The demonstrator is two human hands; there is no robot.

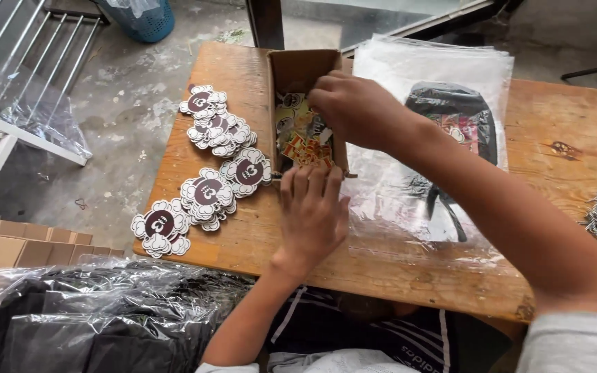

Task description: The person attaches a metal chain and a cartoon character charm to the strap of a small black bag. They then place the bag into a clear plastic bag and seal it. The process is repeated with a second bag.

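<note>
Head view: right hand dipped in small cardboard box at table back-left, fingers curled round colourful sticker cards — grip itself hidden; left hand flat, fingertips on box's near edge — cards prob. light, thin, bendy, slick; best pinched by edges.

Head camera looks steeply down, close over the wooden table.

stickers: maroon centres with white cloud-like borders, near the table's left edge
box: plain brown cardboard, contents yellow and red
table: orange-brown wood
bagged item: black
</note>
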